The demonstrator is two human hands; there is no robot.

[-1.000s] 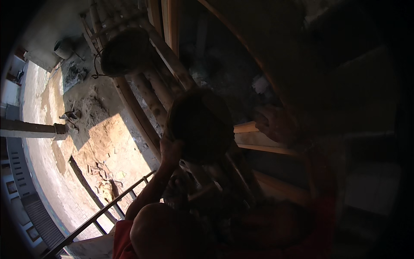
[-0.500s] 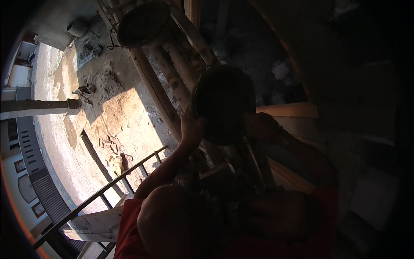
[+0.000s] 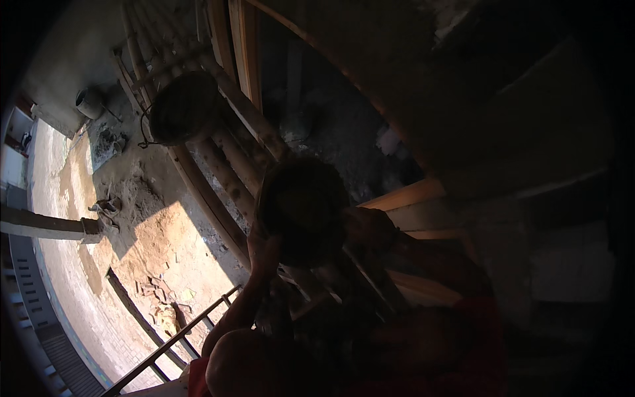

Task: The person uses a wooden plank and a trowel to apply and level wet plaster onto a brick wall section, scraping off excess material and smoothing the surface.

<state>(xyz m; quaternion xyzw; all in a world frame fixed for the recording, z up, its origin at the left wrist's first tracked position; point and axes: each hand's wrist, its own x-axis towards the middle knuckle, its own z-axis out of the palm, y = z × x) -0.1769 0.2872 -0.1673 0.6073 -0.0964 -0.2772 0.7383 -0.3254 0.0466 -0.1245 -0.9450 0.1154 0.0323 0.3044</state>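
Observation:
Both hands grip a dark, round, shallow pan [image 3: 301, 198] below the centre of the view. My left hand [image 3: 263, 248] is closed on its left rim, with the thumb along the edge. My right hand [image 3: 362, 223] holds the opposite side, in deep shade. The pan hangs over a sloping row of round wooden poles [image 3: 225, 172]. A second dark pan [image 3: 180, 112], with a wire handle at its side, rests farther up those poles. Pale timber framing [image 3: 403, 193] runs behind my right hand. My knee [image 3: 235, 364] shows at the bottom.
A metal railing [image 3: 188, 331] runs along the lower left, above sunlit ground with rubble [image 3: 159, 291]. A horizontal post [image 3: 46, 221] juts in from the left. A drum [image 3: 89, 102] lies by the wall. Dark masonry [image 3: 562, 258] fills the right.
My right hand has moved from the timber frame onto the pan's right side. The view shifted down and right, then back, so the surroundings now sit slightly lower than a second ago.

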